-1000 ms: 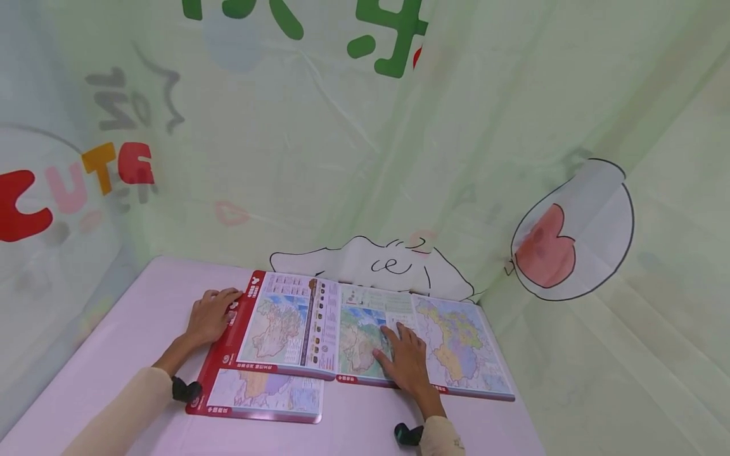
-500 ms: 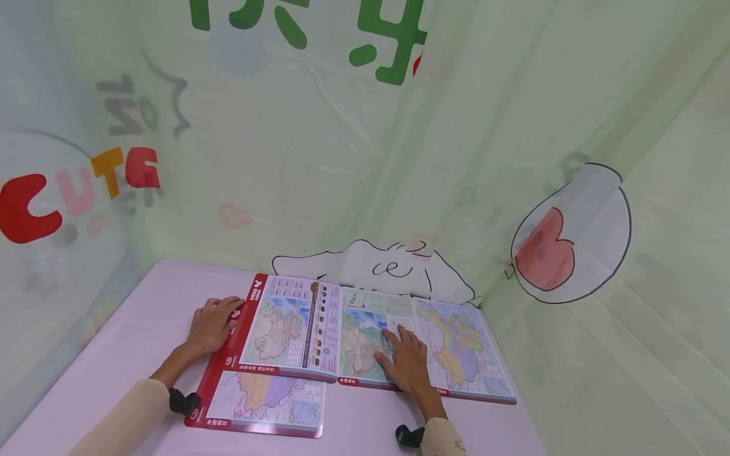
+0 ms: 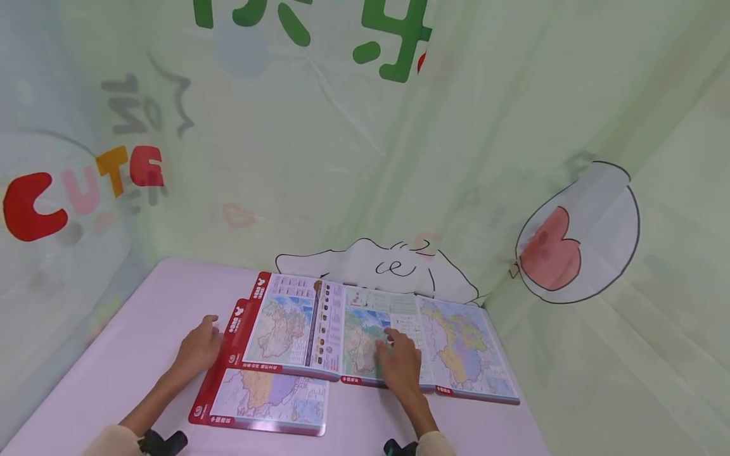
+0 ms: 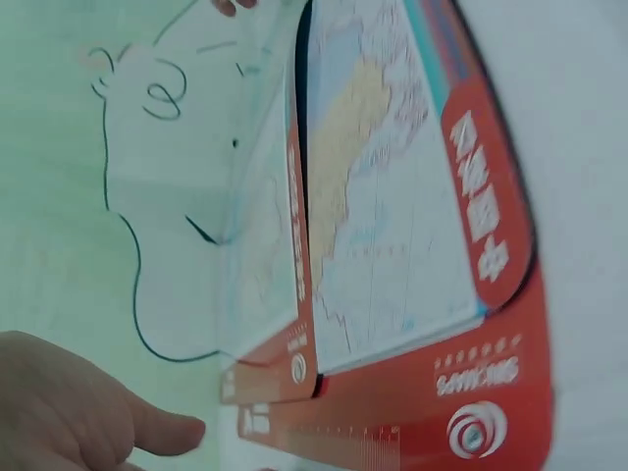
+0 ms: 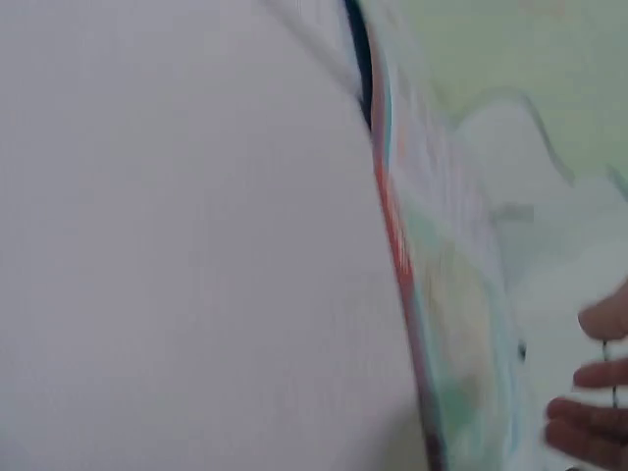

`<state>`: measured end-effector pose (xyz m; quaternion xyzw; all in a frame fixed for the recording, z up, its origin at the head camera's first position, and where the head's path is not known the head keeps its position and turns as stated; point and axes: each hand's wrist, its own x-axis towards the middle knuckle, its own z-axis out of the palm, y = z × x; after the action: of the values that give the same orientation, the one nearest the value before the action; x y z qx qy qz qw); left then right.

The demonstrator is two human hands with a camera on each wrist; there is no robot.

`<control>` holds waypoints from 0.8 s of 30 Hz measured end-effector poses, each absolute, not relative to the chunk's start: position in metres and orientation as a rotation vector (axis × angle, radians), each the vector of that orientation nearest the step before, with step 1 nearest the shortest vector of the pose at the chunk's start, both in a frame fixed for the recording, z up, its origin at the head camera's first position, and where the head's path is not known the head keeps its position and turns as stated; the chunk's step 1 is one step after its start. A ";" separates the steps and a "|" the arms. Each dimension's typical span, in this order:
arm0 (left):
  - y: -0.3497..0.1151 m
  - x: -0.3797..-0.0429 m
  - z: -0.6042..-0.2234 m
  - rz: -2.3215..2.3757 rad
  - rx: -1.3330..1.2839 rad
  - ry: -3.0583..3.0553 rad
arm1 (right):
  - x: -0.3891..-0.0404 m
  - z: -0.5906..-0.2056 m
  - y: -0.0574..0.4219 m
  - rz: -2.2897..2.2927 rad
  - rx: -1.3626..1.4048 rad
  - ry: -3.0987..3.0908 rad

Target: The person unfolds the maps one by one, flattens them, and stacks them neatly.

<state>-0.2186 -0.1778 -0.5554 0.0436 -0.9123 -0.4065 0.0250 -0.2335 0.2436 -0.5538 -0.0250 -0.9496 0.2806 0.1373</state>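
Observation:
Several red-edged printed maps lie on the pink table. The left map (image 3: 282, 329) overlaps the lower map (image 3: 274, 399), which sticks out toward me with its red strip on the left. To their right lie the middle map (image 3: 359, 348) and the right map (image 3: 464, 345). My left hand (image 3: 199, 347) is just left of the red strip, fingers loosely bent and holding nothing; its thumb (image 4: 167, 430) stands apart from the maps in the left wrist view. Over the middle map is my right hand (image 3: 401, 362), fingers relaxed and gripping nothing. Whether its fingertips touch the map cannot be told.
A pale green curtain (image 3: 285, 158) with printed letters and drawings hangs behind the table and along its sides. The pink table (image 3: 142, 329) extends left of the maps and in front of them. The right wrist view is blurred.
The lower map has slid slightly toward me. My left hand has come off its red strip and drawn back; my right hand's fingers have drawn in from their spread on the middle map.

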 end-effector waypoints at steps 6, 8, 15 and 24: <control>-0.171 -0.187 -0.535 -1.320 0.203 -2.875 | -0.195 -0.532 0.194 1.329 -0.210 -2.788; -0.169 -0.182 -0.534 -1.336 0.217 -2.882 | -0.186 -0.529 0.182 1.447 -0.233 -2.821; -0.165 -0.175 -0.533 -1.373 0.290 -2.887 | -0.166 -0.524 0.156 1.676 -0.454 -2.820; -0.165 -0.176 -0.538 -1.369 0.350 -2.902 | -0.157 -0.515 0.149 2.087 -0.649 -2.708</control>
<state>-0.1763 -0.1648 -0.5377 0.1083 -0.8983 -0.4237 -0.0430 -0.1575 0.1486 -0.5148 -0.1838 -0.7671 0.5911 -0.1682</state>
